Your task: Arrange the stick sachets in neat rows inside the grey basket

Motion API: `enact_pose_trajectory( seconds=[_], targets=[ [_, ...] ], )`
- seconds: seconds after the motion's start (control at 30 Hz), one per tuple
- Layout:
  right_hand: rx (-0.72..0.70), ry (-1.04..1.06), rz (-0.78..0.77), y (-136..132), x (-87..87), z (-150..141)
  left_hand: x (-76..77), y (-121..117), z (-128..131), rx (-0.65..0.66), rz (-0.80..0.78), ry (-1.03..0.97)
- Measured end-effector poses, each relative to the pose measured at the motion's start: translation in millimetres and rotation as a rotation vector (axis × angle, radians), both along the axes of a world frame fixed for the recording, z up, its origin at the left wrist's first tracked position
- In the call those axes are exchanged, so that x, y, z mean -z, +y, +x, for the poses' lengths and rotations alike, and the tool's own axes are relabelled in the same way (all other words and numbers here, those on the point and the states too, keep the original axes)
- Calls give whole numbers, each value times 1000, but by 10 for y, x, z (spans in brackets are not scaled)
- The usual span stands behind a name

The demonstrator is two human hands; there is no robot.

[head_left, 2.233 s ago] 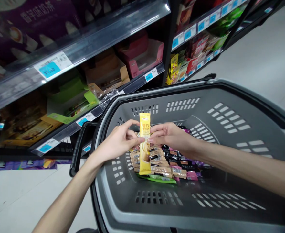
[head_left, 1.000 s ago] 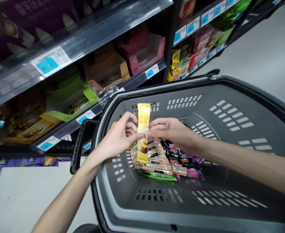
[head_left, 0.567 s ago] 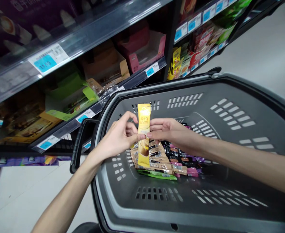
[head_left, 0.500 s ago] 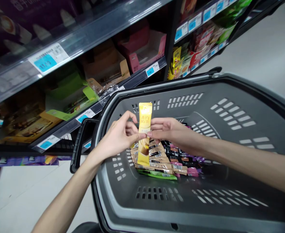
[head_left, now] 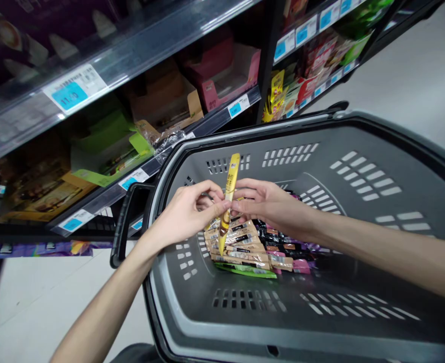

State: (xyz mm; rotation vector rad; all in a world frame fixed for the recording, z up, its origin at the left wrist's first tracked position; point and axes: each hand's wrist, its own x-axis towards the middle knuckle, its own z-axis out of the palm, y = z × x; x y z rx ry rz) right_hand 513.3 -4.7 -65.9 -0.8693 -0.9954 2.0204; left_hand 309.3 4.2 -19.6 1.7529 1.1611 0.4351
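A slim yellow milk tea sachet (head_left: 232,174) stands nearly upright, edge-on, above the inside of a grey shopping basket (head_left: 253,330). My left hand (head_left: 188,212) pinches its left side between thumb and curled fingers. On the other side, my right hand (head_left: 270,204) has its thumb and fingertips closed on the sachet too, the two thumbs almost meeting. Below, on the basket floor, lie rows of tan sachets (head_left: 251,258), dark sachets (head_left: 281,241) and a green sachet (head_left: 247,271). My right hand and forearm hide part of them.
Shelves run along the left and back, with a green display box (head_left: 105,146), a tan box (head_left: 169,103) and a pink box (head_left: 226,85). The black basket handle (head_left: 122,227) sticks out at the left. Pale floor (head_left: 21,302) shows at lower left.
The yellow sachet has turned from its broad printed face to its narrow edge, its top leaning slightly right. Both hands keep hold, and the left has shifted slightly right.
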Motion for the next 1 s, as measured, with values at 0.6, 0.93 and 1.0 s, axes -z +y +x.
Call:
enact_pose_trajectory(
  seconds=[0.6,0.93,1.0],
  targets=[
    [-42,-202,-65,-50,5,-24,88,13,-89,51,-349,-152],
    [-31,-213,-122,-60,-54,-50,78,23,-67,28,-280,-160],
    [-19,-211,-137,-60,-40,-51,80,33,-69,13,-239,-139]
  ],
)
